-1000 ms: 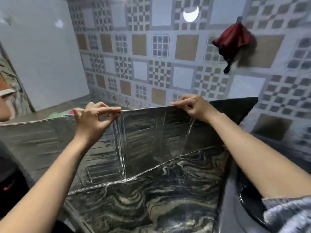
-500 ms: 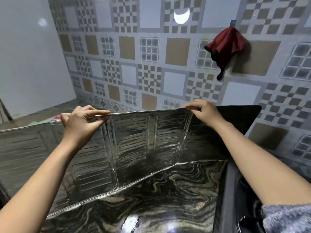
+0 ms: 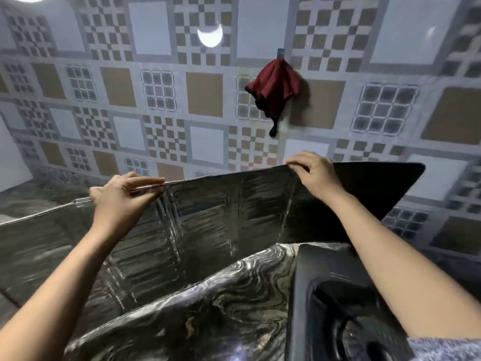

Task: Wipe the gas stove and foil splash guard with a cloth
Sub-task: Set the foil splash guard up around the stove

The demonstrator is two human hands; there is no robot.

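Both hands pinch the foil splash guard (image 3: 208, 217) top edge: left hand (image 3: 122, 196), right hand (image 3: 313, 173), gas stove (image 3: 338, 295) below the right

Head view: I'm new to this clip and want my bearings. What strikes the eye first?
The left hand and right hand pinch the top edge of the foil guard, which stands across the middle. A red cloth hangs on the tiled wall above the right hand. The black stove lies at lower right.
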